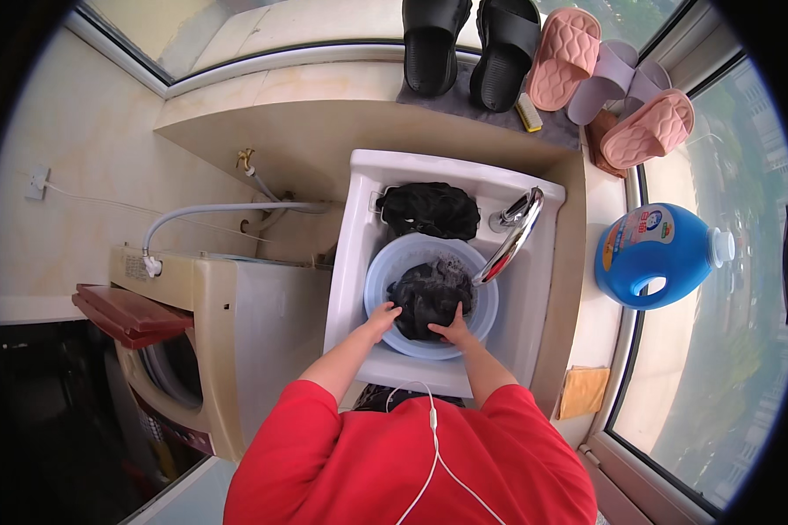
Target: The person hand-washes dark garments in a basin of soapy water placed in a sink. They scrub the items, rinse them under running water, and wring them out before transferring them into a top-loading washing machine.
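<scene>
A light blue plastic basin (pixel 377 289) stands in a white sink (pixel 525 321), with dark wet cloth (pixel 427 295) and suds inside it. My left hand (pixel 384 317) is at the basin's left side, fingers at the edge of the cloth; whether it grips is not clear. My right hand (pixel 453 327) touches the cloth at its lower right, thumb and fingers spread apart. Behind the basin, a second bundle of black cloth (pixel 430 209) lies on the sink's back ledge over a wire soap rack (pixel 375 202). A chrome faucet (pixel 515 236) reaches over the basin's right rim.
A blue detergent bottle (pixel 653 256) and a folded orange cloth (pixel 583 392) lie on the right ledge. Black slippers (pixel 430 52), pink slippers (pixel 561 62) and a brush (pixel 528 113) are on the back ledge. At left stands a washing machine (pixel 217 328) with its lid raised.
</scene>
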A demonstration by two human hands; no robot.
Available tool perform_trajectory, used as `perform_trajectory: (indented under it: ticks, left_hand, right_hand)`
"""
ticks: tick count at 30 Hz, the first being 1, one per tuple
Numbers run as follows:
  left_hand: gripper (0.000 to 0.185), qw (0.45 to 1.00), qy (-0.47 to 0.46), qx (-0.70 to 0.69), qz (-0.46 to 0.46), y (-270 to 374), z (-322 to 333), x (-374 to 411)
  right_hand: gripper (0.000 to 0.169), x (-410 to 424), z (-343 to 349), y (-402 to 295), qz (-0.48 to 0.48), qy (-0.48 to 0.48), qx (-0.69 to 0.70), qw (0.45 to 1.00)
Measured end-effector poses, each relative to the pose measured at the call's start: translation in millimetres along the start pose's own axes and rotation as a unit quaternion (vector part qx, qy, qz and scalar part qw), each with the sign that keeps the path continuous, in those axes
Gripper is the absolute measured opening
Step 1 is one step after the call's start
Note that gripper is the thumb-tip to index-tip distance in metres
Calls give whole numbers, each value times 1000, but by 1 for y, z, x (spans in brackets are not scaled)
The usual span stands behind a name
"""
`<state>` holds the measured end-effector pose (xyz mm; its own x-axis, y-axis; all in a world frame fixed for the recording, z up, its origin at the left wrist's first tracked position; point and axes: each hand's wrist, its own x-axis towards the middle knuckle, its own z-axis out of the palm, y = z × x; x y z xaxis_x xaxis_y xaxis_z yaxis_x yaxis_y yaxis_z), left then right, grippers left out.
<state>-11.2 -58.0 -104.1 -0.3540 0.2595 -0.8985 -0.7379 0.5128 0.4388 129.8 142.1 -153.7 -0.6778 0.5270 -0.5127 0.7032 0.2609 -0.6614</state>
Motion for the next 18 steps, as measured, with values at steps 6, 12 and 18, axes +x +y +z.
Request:
perform_trajectory:
  ticks: [6,12,18]
  left_hand:
    - [117,994,-41,-79,-62,14,12,-15]
    - [85,979,-27,-204,-3,37,18,-32]
    - [54,991,-11,-45,129,82,11,-59]
  right_hand:
    - [46,0,-1,-42,-68,-89,72,991]
    - [32,-60,-72,-142,-49,-162,249,954]
    - [26,-48,-125,-111,40,-18,265,963]
